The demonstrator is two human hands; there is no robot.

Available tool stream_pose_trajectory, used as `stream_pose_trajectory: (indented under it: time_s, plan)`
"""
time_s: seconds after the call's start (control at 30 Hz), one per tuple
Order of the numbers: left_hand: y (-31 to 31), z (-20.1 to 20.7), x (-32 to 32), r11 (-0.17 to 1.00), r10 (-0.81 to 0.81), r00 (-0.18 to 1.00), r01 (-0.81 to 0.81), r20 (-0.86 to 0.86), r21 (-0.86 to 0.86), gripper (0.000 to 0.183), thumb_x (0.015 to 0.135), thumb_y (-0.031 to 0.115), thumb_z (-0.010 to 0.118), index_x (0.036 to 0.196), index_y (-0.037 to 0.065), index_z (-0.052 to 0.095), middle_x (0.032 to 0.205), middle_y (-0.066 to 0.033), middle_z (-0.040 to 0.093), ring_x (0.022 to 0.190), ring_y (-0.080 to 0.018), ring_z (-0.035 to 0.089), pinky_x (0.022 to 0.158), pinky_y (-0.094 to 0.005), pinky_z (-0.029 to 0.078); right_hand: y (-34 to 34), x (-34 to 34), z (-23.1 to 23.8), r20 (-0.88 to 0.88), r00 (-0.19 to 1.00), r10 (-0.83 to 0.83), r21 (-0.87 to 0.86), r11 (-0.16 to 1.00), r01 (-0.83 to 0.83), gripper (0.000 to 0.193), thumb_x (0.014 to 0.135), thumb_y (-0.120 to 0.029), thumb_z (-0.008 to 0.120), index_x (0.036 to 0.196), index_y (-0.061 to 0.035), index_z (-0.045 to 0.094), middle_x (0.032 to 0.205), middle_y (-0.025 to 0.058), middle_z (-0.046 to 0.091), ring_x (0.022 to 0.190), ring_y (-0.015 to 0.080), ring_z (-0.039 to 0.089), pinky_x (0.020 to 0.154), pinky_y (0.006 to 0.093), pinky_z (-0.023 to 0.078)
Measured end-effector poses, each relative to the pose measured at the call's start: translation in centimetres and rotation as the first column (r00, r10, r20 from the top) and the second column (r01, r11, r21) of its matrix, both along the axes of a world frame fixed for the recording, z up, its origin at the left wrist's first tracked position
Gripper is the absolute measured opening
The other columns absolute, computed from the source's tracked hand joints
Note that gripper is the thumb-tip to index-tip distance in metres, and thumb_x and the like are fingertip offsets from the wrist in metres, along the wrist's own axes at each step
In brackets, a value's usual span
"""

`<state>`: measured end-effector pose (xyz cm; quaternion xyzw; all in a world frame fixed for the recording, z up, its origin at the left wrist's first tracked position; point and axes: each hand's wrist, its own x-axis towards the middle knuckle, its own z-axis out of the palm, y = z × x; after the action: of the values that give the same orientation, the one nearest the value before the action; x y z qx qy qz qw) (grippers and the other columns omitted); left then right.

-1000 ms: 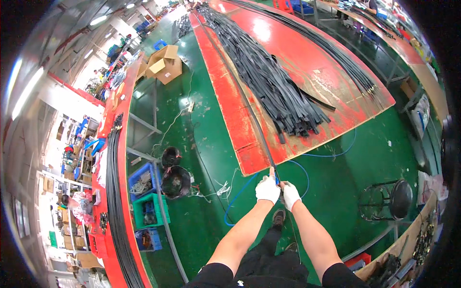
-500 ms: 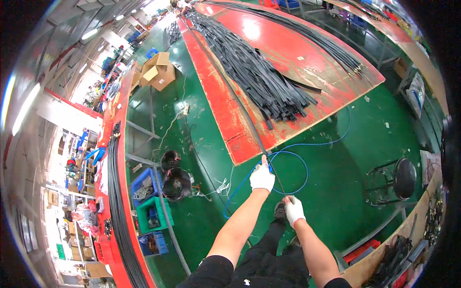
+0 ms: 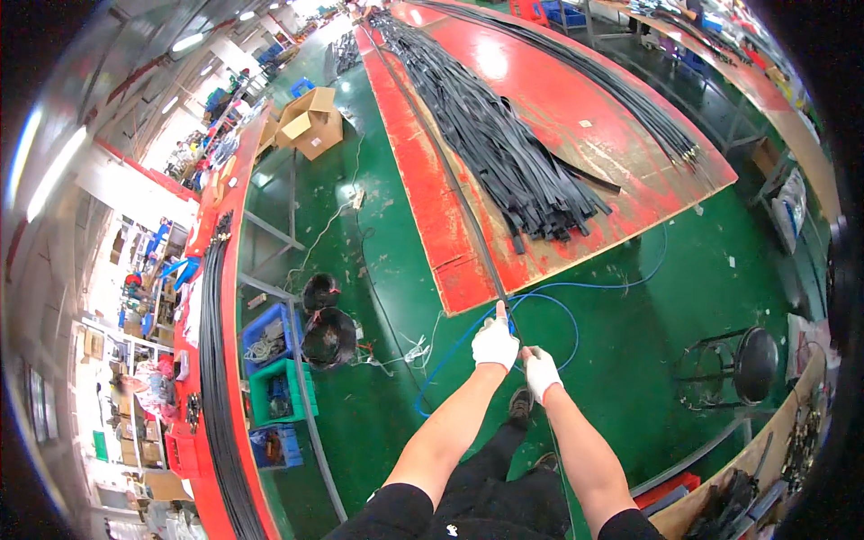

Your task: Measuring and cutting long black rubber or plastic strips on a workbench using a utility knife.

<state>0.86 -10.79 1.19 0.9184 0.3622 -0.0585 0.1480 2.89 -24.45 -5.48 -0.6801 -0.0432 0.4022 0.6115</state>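
Observation:
A long, narrow black strip (image 3: 486, 254) runs down the left side of the red table (image 3: 666, 193) and over its near corner to my hands. My left hand (image 3: 496, 343), in a white glove, is closed around its near end, with the thumb pointing forward along it. Just right of and nearer than it, my right hand (image 3: 542, 373), also gloved, is closed on a thin dark line that continues from the strip. A thin line trails from below the right hand toward my legs. A thick pile of black strips (image 3: 504, 153) lies on the table.
A blue hose (image 3: 576, 328) loops on the green floor beyond my hands. At right stands a black round stool (image 3: 756, 351). On the left are a side table with black cables (image 3: 216, 360), a green bin (image 3: 261, 400), black buckets (image 3: 328, 337) and a cardboard box (image 3: 310, 126).
My right hand has moved forward and up along the line, close to my left hand. The left hand keeps its grip on the strip. The view has shifted slightly.

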Motion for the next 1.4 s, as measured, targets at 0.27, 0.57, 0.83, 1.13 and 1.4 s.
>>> stream_pose_trajectory:
  time_s: [0.27,0.57,0.83,1.13,1.4]
  plan:
    - [-0.8,-0.2,-0.1,0.995,-0.029,1.000,0.030,-0.008,0.092,0.086,0.089,0.021,0.066,0.167,0.012,0.031,0.117,-0.0232,0.068,0.100,-0.0388,0.073,0.089,-0.0466,0.060,-8.5,-7.0,-0.4,0.018,0.993,-0.117,-0.023,0.993,0.117,0.029,0.107,-0.026,0.058,0.099,-0.0016,0.070,0.080,-0.0002,0.059,0.074,0.0106,0.048,0.066,0.0298,0.041]
    - [-2.6,0.0,-0.3,0.999,-0.009,1.000,0.009,0.018,0.047,0.084,0.090,0.022,0.066,0.166,0.012,0.033,0.118,-0.0238,0.067,0.101,-0.0402,0.073,0.089,-0.0481,0.060,-22.8,-14.9,1.3,-0.245,0.958,-0.146,-0.151,0.982,0.112,0.026,0.109,-0.026,0.058,0.100,-0.0040,0.069,0.081,0.0017,0.063,0.069,0.0118,0.056,0.061,0.0292,0.045]
    - [-1.3,0.0,-0.7,1.000,0.005,1.000,-0.005,0.005,-0.010,0.086,0.088,0.023,0.067,0.166,0.012,0.032,0.122,-0.0247,0.067,0.103,-0.0402,0.072,0.091,-0.0480,0.060,-8.6,-2.7,2.1,-0.266,0.964,0.016,0.070,0.998,0.002,0.035,0.110,-0.033,0.054,0.112,-0.0032,0.072,0.083,0.0021,0.064,0.067,0.0113,0.055,0.057,0.0299,0.045]
    - [-1.0,0.1,-0.4,0.992,-0.004,0.999,-0.002,0.052,0.125,0.085,0.088,0.021,0.067,0.166,0.013,0.033,0.119,-0.0243,0.067,0.101,-0.0404,0.072,0.089,-0.0482,0.060,-5.8,-5.2,0.5,0.048,0.997,-0.066,-0.073,0.995,0.069,0.029,0.109,-0.024,0.055,0.102,-0.0001,0.070,0.093,0.0103,0.070,0.089,0.0203,0.061,0.085,0.0359,0.049]
    - [-1.3,0.4,-0.2,0.991,-0.026,1.000,0.026,-0.003,0.131,0.088,0.087,0.024,0.068,0.166,0.012,0.031,0.117,-0.0235,0.067,0.099,-0.0402,0.073,0.087,-0.0487,0.060,-18.1,-13.3,1.4,-0.054,0.993,-0.104,-0.076,0.992,0.099,0.025,0.107,-0.021,0.057,0.102,0.0000,0.069,0.090,0.0078,0.068,0.090,0.0171,0.061,0.086,0.0334,0.050]
